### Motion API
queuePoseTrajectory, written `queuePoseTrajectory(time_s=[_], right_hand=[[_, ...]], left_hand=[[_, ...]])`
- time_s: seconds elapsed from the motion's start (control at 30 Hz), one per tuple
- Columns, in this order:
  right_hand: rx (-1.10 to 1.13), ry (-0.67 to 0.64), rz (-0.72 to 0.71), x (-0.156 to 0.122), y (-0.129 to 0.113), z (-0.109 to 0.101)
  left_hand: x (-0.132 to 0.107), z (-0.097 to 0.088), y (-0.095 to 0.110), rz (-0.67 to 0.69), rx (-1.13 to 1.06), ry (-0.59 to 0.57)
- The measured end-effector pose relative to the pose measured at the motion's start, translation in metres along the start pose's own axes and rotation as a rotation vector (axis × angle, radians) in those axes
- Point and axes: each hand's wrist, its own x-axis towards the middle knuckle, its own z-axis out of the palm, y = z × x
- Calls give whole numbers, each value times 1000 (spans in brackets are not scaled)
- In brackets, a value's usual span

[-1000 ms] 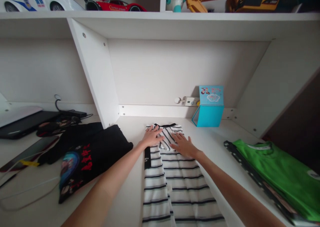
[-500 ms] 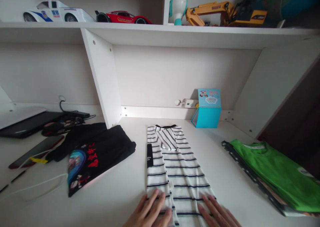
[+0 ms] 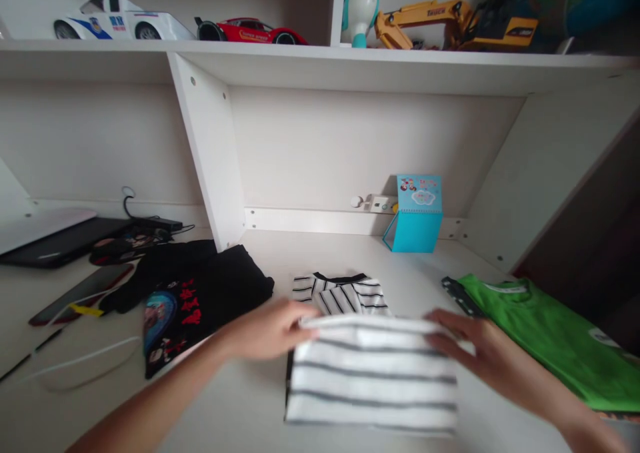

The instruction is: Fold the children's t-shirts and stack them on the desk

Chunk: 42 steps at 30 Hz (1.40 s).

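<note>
A white shirt with dark stripes (image 3: 373, 373) lies on the desk, its lower part lifted and doubled back toward the black-trimmed collar. My left hand (image 3: 280, 330) pinches the left end of the raised fold. At the right end, my right hand (image 3: 457, 336) grips the same fold between thumb and fingers. Both hands and the lifted cloth are blurred by motion. The collar and shoulders still show flat beyond the fold; the middle of the shirt is hidden under it.
A black printed shirt (image 3: 210, 300) lies left, beside a phone (image 3: 83, 293), cables and a laptop (image 3: 65, 240). Folded clothes with a green shirt (image 3: 545, 340) on top sit right. A blue desk calendar (image 3: 417, 230) stands at the back. Toys line the shelf (image 3: 280, 52) above.
Both hands, earlier flat on the striped shirt near the front, have taken its lower end and carried it up and away from me, folding it over. The collar has shifted slightly toward me.
</note>
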Motion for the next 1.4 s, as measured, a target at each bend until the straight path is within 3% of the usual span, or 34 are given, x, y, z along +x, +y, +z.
queuePoseTrajectory(time_s=[0.07,0.13,0.2,0.27,0.43,0.73,0.97,1.07,1.4], right_hand=[[50,64,17,63,5,0],[66,86,39,113,15,13],[72,72,57,144,27,34],[68,67,66,157,40,54],[48,161,100,154,61,78],[41,281,105,148,53,75],[-91,337,222,151,60,94],[-134,299,220,151,62,96],[-86,230,285,144,55,90]], left_hand=[[50,-18,-18,-41,-106,32],[90,-19,-48,-173,-229,112],[113,-10,-77,-282,-284,114],[122,0,-98,-326,-289,91],[118,4,-109,-339,-297,72],[106,-24,-93,-355,-553,-11],[117,-2,-106,-482,159,148],[121,4,-109,-458,242,226],[121,-1,-118,-339,155,191]])
